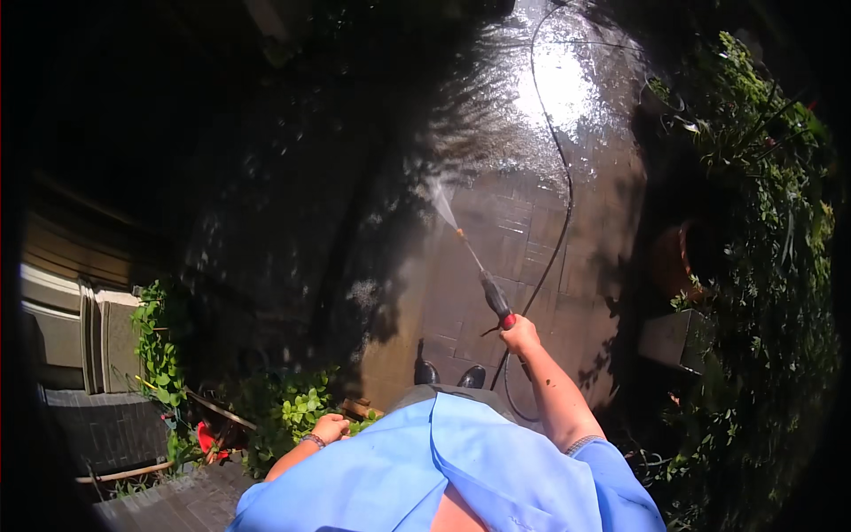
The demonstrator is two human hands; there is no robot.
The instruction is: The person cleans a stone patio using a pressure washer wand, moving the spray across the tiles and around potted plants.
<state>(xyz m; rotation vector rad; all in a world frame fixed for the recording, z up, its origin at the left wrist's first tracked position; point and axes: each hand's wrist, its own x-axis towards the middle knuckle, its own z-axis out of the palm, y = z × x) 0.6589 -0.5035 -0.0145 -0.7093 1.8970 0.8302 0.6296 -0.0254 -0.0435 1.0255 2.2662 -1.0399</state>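
Observation:
My right hand [522, 336] grips the handle of a pressure washer gun [494, 298], dark with a red band near my fingers. Its thin lance points ahead and slightly left, ending in an orange nozzle tip [460, 232]. A white fan of water spray [441, 199] leaves the tip and meets the paving. From the gun area a black hose [567, 193] curves up across the ground. My left hand [330, 427] hangs at my left side beside green leaves, fingers curled, with nothing visible in it.
Wet paving [485, 266] stretches ahead, with strong sun glare at the top. Dense plants [784, 253], a terracotta pot [675, 259] and a grey planter [675, 339] line the right. To the left are a leafy shrub [306, 405], a red object [206, 439] and deep shade.

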